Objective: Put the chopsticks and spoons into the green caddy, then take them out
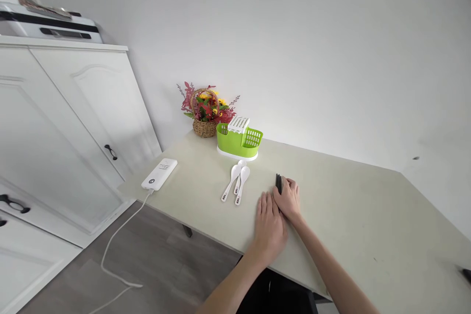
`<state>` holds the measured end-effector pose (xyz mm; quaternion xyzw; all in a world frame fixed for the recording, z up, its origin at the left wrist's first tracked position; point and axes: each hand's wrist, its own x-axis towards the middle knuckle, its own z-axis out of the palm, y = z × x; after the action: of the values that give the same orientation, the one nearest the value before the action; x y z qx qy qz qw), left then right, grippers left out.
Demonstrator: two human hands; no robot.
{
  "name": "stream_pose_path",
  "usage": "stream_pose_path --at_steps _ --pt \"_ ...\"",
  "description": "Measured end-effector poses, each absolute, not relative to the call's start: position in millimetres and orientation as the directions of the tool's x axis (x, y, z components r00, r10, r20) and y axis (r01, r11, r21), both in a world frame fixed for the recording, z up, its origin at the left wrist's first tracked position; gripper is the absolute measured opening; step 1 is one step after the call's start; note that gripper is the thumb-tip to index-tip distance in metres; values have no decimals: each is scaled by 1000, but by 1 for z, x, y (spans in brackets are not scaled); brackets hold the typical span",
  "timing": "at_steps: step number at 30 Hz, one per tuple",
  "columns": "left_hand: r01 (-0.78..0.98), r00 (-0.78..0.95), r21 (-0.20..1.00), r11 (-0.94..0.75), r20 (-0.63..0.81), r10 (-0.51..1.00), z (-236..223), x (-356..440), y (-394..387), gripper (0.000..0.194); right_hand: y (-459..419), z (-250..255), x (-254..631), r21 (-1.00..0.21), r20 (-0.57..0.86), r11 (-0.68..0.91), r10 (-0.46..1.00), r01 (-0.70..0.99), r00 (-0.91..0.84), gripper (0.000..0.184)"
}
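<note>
Black chopsticks [278, 182] lie in a bundle on the table, their far ends showing past my fingers. My right hand [288, 199] is closed around them, thumb on the left side. Flat on the tabletop, my left hand [270, 225] has its fingers stretched forward. It rests against the right hand, beside the bundle, whose lower part is mostly hidden. Left of the hands are three white spoons [235, 181] with dark printed marks on their handles. Behind them stands a green utensil holder [231, 143] with a white slotted top and white base.
A wicker basket of artificial flowers [205, 129] stands against the wall. On the table's left corner lies a white power bank [159, 173], its cable [110, 245] hanging to the floor. White cabinets [99, 108] stand left, with a printer [51, 24] on top.
</note>
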<state>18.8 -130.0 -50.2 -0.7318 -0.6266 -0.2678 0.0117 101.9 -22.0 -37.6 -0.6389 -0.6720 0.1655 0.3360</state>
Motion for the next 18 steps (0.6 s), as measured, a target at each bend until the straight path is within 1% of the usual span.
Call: stream_pose_path --at_steps 4,7,9,13,15,18 --pt "912 54 353 -210 402 914 -44 15 -132 65 -31 -40 108 -688 265 181 964 703 11 63" --pt "894 78 372 -250 419 905 -41 10 -134 69 -46 -41 116 -716 276 211 961 666 -8 66" --pt "872 92 399 -285 438 894 -40 7 -136 67 -60 -41 123 -732 279 219 960 645 -9 67" --pt "805 77 494 -329 462 883 -37 2 -145 55 -98 -44 138 -745 291 226 957 627 1 68" --pt "775 70 529 -346 472 879 -34 0 -152 53 -116 -44 143 -743 302 223 953 631 18 67" --pt "769 91 517 -375 492 866 -27 -7 -161 53 -135 -43 145 -731 317 227 948 643 26 61"
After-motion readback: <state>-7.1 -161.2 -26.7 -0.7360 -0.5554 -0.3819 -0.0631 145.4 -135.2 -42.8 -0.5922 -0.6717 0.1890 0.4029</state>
